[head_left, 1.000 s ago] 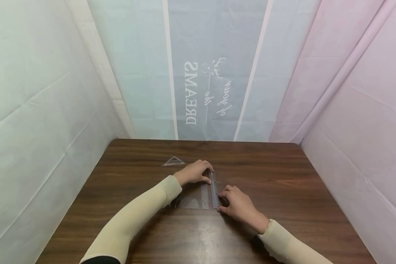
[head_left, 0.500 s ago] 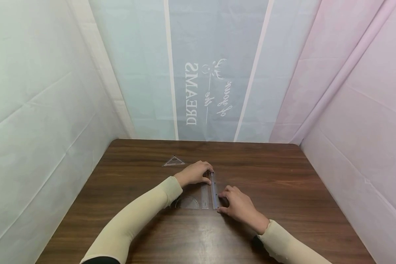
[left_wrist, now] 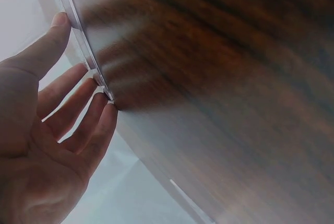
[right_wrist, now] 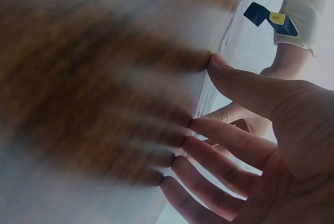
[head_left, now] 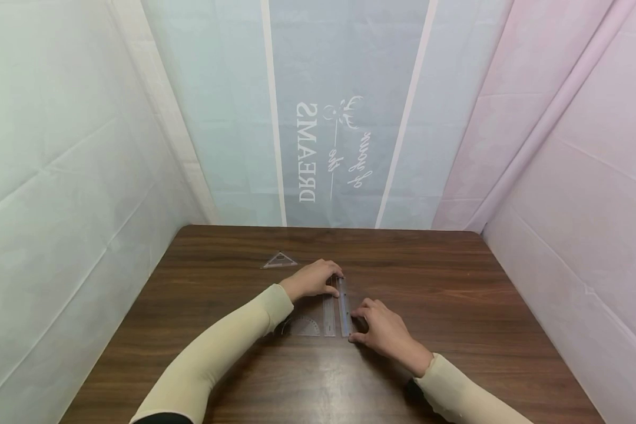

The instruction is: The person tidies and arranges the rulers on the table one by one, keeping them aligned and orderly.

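Observation:
Two clear rulers lie side by side, pointing away from me, with a narrow gap between them. My left hand (head_left: 312,278) reaches over the far end of the left ruler (head_left: 329,321). Its fingertips and thumb touch the right ruler (head_left: 345,315) near that ruler's far end. In the left wrist view, thumb and fingers (left_wrist: 100,136) line up along one ruler edge, loosely extended. My right hand (head_left: 386,331) rests at the right ruler's near end, with thumb and fingertips along its right side. A clear protractor (head_left: 304,325) lies left of the rulers, partly behind my left sleeve.
A clear set square (head_left: 280,260) lies farther back, left of my left hand. The dark wooden table (head_left: 429,265) is enclosed by pale cloth walls (head_left: 577,247) at both sides and a printed curtain (head_left: 344,70) at the back.

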`<state>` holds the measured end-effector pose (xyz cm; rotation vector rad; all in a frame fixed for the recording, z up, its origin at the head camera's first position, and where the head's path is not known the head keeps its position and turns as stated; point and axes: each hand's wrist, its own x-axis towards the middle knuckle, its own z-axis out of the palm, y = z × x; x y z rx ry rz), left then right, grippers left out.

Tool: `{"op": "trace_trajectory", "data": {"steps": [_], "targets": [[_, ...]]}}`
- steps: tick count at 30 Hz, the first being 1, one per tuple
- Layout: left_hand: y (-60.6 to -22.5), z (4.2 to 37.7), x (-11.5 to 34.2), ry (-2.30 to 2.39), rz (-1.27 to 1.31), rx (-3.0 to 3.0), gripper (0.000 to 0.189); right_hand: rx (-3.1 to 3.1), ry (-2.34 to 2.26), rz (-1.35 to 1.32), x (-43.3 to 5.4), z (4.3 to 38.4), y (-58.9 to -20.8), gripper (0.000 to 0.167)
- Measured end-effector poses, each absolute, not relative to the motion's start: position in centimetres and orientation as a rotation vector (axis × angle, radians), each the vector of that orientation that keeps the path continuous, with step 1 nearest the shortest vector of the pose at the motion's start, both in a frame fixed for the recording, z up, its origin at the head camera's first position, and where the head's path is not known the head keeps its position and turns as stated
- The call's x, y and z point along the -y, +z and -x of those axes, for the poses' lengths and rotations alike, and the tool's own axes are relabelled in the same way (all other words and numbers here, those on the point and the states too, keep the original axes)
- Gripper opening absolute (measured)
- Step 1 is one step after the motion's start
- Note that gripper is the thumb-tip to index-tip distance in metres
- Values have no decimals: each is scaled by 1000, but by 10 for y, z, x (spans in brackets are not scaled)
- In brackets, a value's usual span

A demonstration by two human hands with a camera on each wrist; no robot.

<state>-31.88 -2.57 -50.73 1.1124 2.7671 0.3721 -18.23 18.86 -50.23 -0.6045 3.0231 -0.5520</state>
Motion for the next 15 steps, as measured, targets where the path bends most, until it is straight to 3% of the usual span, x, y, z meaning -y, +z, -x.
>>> {"op": "trace_trajectory", "data": {"steps": [15], "targets": [[-505,316,27,391,-1092,-2755,59,-3009,-562,602,-189,180,-501,49]]}}
